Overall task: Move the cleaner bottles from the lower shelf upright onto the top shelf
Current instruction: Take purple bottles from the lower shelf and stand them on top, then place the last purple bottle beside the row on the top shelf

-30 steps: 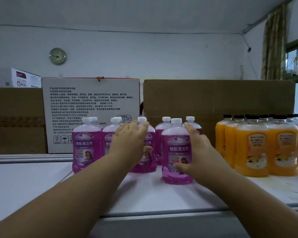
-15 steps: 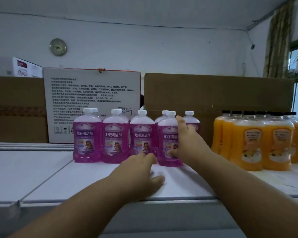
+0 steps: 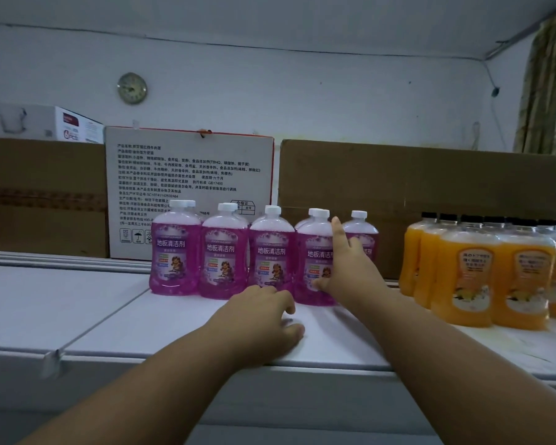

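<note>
A white top shelf (image 3: 77, 303) is shown beneath a white wall bearing a round clock (image 3: 132, 88); brown cartons (image 3: 424, 187) and a white printed box (image 3: 190, 175) are stacked along the back. The front edge of the shelf is unobstructed at the left; bare surface is visible there and in front of the bottles. The purple cleaner bottles (image 3: 175, 252), white-capped, are stood upright in close rows at mid-shelf; orange bottles (image 3: 466, 277) with black caps are grouped well apart on the right. The purple labels are printed "地板清洁剂"; the smaller print cannot be read. The left hand (image 3: 264, 319) is rested on the shelf, fingers loosely curled, nothing held; the right hand (image 3: 350, 268) is laid against the rightmost front bottle (image 3: 315, 261), fingers spread wide and straight, not closed round it.
</note>
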`<state>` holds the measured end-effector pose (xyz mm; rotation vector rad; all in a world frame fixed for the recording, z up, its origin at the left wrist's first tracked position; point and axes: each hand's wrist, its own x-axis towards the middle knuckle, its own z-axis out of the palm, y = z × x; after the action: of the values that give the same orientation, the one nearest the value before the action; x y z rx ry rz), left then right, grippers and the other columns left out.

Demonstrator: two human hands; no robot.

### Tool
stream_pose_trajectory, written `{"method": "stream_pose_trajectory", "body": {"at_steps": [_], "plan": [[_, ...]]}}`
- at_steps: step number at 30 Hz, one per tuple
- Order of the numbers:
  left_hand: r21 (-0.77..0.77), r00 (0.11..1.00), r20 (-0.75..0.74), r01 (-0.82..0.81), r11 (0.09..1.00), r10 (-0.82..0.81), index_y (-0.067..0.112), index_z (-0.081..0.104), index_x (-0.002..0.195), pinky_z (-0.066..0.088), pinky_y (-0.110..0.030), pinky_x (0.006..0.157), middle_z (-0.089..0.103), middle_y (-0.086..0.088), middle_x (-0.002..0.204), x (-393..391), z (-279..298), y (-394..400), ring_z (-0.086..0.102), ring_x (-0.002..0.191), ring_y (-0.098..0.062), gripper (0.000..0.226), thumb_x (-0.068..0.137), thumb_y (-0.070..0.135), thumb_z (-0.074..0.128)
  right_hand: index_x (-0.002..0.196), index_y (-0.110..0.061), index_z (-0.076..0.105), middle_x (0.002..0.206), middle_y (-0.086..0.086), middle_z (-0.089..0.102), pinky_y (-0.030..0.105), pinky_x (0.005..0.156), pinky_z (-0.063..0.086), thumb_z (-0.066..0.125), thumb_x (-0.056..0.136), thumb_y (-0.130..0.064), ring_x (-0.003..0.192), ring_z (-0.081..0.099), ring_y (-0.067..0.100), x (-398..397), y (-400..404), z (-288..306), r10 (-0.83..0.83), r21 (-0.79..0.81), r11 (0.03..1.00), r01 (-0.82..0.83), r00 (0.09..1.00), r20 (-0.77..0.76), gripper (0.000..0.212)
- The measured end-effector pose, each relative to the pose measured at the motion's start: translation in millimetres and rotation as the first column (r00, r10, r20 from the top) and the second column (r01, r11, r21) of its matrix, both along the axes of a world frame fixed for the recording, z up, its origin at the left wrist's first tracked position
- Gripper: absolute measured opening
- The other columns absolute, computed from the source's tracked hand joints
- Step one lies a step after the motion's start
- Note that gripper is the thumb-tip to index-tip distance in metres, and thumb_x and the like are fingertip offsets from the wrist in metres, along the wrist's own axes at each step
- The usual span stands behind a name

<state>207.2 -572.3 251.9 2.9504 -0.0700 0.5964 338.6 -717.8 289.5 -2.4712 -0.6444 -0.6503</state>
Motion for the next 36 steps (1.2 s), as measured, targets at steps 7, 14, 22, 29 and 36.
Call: {"method": "stream_pose_trajectory", "body": {"at_steps": [7, 14, 22, 29, 36], "plan": [[-0.083, 0.992, 0.127, 0.004, 0.997, 0.007, 0.035, 0.057, 0.116, 0.046, -0.027, 0.084, 0.057, 0.017, 0.106, -11, 2, -7, 0.051, 0.098, -0.007, 0.034, 0.09, 0.057, 0.053, 0.147, -0.032, 0.02, 0.139, 0.006, 0.038, 0.042, 0.098, 0.048, 0.076, 0.078, -0.047, 0.126, 0.046, 0.026, -36, -12, 5, 0.109, 0.046, 0.991, -0.124, 0.961, 0.253, 0.09], [-0.12, 0.904, 0.419, 0.154, 0.981, -0.091, 0.041, 0.055, 0.106, 0.039, -0.018, 0.082, 0.048, 0.028, 0.1, -83, -24, 4, 0.046, 0.097, 0.002, 0.034, 0.082, 0.063, 0.044, 0.137, -0.043, 0.019, 0.141, -0.004, 0.042, 0.033, 0.094, 0.041, 0.067, 0.083, -0.055, 0.125, 0.044, 0.017, -129, -5, 17, 0.216, 0.115, 0.953, -0.282, 0.893, 0.396, 0.074], [-0.135, 0.882, 0.447, 0.234, 0.963, -0.152, 0.032, 0.061, 0.098, 0.045, -0.031, 0.077, 0.056, 0.018, 0.094, -161, -61, 84, 0.052, 0.09, -0.007, 0.023, 0.085, 0.049, 0.054, 0.14, -0.046, 0.023, 0.128, -0.019, 0.036, 0.02, 0.085, 0.041, 0.059, 0.08, -0.063, 0.111, 0.042, 0.002, -235, 63, -23, 0.287, 0.12, 0.929, -0.35, 0.887, 0.362, 0.072], [-0.172, 0.965, 0.238, 0.153, 0.973, -0.11, 0.034, 0.058, 0.102, 0.042, -0.033, 0.084, 0.051, 0.018, 0.098, -201, -124, 168, 0.048, 0.094, -0.007, 0.024, 0.089, 0.052, 0.049, 0.143, -0.032, 0.034, 0.124, -0.015, 0.039, 0.02, 0.09, 0.042, 0.063, 0.083, -0.048, 0.111, 0.045, 0.004, -287, 139, -88, 0.364, 0.132, 0.904, -0.406, 0.894, 0.261, 0.069], [-0.3, 0.995, 0.086, 0.066, 0.952, -0.042, 0.022, 0.064, 0.112, 0.045, -0.035, 0.083, 0.061, 0.004, 0.104, -201, -195, 205, 0.054, 0.096, -0.017, 0.031, 0.089, 0.042, 0.06, 0.141, -0.024, 0.042, 0.121, -0.01, 0.045, 0.024, 0.088, 0.045, 0.065, 0.083, -0.043, 0.106, 0.049, 0.005, -295, 177, -160, 0.394, 0.088, 0.911, -0.402, 0.914, 0.096, 0.066]]}}
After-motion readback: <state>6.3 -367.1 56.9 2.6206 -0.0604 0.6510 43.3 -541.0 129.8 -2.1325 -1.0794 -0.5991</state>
